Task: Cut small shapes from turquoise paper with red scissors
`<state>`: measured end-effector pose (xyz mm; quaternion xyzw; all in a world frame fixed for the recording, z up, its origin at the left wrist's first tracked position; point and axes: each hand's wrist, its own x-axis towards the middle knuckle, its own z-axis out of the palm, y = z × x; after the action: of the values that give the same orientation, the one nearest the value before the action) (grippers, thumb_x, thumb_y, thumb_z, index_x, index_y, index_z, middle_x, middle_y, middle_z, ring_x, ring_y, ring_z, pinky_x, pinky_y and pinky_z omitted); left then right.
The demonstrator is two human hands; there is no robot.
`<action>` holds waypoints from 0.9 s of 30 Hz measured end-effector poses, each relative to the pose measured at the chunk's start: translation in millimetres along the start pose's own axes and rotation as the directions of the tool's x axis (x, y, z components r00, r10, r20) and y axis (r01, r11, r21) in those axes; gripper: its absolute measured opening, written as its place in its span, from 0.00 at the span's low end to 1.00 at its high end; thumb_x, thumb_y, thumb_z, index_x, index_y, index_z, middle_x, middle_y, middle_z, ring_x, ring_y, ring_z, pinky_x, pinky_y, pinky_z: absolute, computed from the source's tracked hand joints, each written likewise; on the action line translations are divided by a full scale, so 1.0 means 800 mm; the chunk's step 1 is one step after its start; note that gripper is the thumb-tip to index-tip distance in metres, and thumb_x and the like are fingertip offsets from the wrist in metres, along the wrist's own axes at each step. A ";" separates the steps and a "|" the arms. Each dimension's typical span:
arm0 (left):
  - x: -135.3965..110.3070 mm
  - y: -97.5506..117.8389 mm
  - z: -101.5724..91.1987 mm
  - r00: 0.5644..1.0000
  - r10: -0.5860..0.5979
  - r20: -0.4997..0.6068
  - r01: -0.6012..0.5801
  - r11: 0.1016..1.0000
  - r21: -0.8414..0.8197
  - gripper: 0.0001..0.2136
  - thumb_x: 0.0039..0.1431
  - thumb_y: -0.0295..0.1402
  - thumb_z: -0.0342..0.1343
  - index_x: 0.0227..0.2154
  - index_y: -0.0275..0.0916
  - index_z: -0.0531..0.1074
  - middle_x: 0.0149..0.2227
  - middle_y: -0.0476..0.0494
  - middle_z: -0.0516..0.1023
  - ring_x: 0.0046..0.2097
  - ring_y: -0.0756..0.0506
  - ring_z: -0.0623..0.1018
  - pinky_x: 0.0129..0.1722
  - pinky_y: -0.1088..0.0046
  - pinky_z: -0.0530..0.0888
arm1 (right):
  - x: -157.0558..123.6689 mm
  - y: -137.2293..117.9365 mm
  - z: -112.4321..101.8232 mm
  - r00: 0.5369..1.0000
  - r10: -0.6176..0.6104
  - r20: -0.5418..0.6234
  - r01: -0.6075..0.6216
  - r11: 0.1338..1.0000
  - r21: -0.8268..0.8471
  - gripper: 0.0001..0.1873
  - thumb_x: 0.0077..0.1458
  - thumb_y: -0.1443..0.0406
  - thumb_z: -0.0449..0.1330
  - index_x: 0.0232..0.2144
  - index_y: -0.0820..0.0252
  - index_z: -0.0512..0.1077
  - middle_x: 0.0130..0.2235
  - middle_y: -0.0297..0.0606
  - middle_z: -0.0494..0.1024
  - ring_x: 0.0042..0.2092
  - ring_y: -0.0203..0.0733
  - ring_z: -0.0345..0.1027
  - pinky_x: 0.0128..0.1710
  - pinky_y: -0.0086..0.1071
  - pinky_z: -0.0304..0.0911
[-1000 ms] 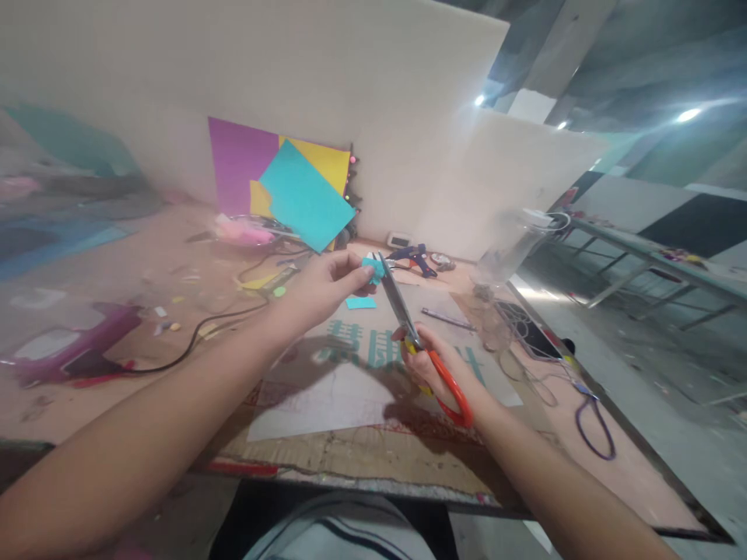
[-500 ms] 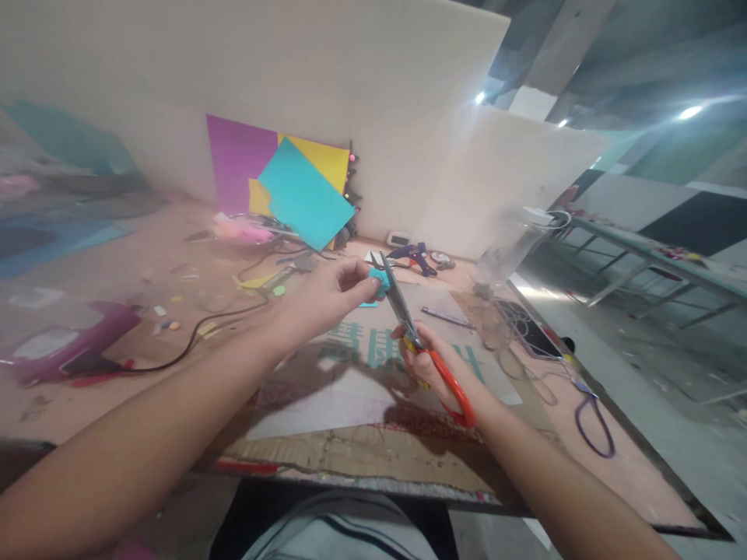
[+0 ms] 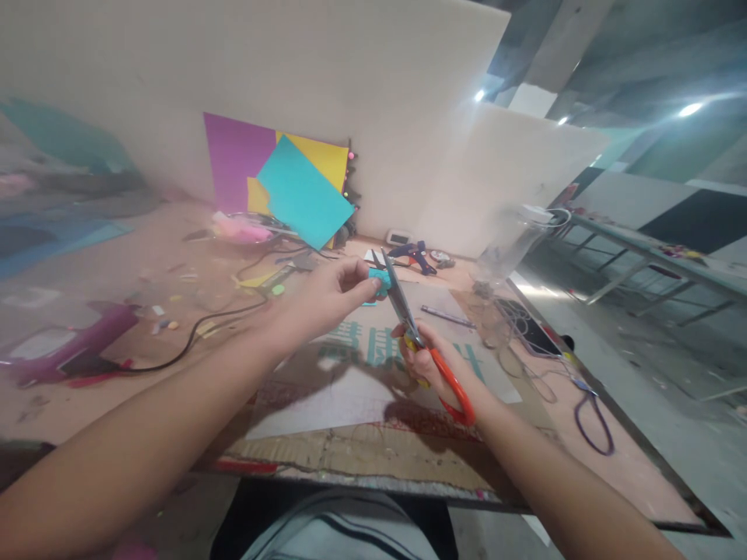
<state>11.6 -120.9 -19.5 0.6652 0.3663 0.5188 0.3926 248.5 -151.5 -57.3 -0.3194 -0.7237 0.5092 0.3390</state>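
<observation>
My left hand [image 3: 332, 295] pinches a small turquoise paper piece [image 3: 378, 278] above the table, thumb and fingers closed on it. My right hand [image 3: 429, 365] grips orange-handled scissors [image 3: 420, 334], fingers through the loops. The grey blades point up and away, and they meet the turquoise piece at its right side. Both hands hover over a white printed sheet [image 3: 373, 373] with teal characters.
Purple, yellow and turquoise paper sheets [image 3: 292, 187] lean on the white board at the back. A blue glue gun [image 3: 415, 255], a purple glue gun [image 3: 75, 346] with black cable, a clear jar [image 3: 507, 249], a pen [image 3: 448, 317] and scattered scraps lie on the brown table.
My left hand has drawn the turquoise piece slightly nearer and lower, covering the loose turquoise scrap on the sheet. The scissors stay at the piece, shifted a little.
</observation>
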 end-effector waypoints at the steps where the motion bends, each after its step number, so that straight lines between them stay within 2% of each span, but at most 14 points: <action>1: 0.000 -0.001 0.000 1.000 0.005 0.000 -0.005 1.000 0.002 0.12 0.63 0.42 0.60 0.32 0.38 0.72 0.33 0.48 0.77 0.37 0.47 0.77 0.41 0.68 0.72 | 0.000 0.001 0.000 1.000 0.000 0.001 0.000 1.000 -0.002 0.36 0.56 0.35 0.59 0.49 0.58 0.67 0.31 0.28 0.61 0.26 0.33 0.49 0.23 0.29 0.49; 12: 0.000 0.017 -0.002 1.000 0.011 -0.009 -0.011 1.000 0.020 0.13 0.60 0.43 0.62 0.30 0.37 0.73 0.32 0.46 0.79 0.36 0.46 0.79 0.41 0.67 0.76 | 0.001 -0.003 -0.002 1.000 0.021 0.011 -0.021 1.000 -0.014 0.37 0.54 0.34 0.60 0.47 0.58 0.68 0.30 0.28 0.61 0.25 0.33 0.48 0.22 0.29 0.47; 20: 0.003 0.017 -0.005 1.000 0.010 -0.005 -0.010 0.999 0.031 0.14 0.60 0.45 0.62 0.30 0.38 0.73 0.33 0.44 0.81 0.37 0.46 0.80 0.41 0.68 0.76 | 0.002 0.003 -0.002 0.999 0.035 -0.004 -0.035 0.999 -0.005 0.37 0.53 0.34 0.62 0.47 0.58 0.69 0.29 0.27 0.59 0.25 0.32 0.47 0.22 0.28 0.45; 27: 0.002 0.018 -0.006 1.000 0.021 -0.003 -0.020 0.998 0.051 0.14 0.60 0.44 0.61 0.28 0.38 0.72 0.33 0.44 0.81 0.37 0.46 0.80 0.40 0.69 0.76 | 0.003 -0.002 -0.001 0.999 0.038 -0.017 -0.038 0.999 -0.036 0.31 0.56 0.38 0.62 0.46 0.57 0.69 0.28 0.27 0.59 0.25 0.33 0.47 0.23 0.29 0.46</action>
<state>8.2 -125.1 -4.9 0.6780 0.3732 0.5143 0.3695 247.3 -149.8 -55.5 -0.3434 -0.7237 0.4999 0.3294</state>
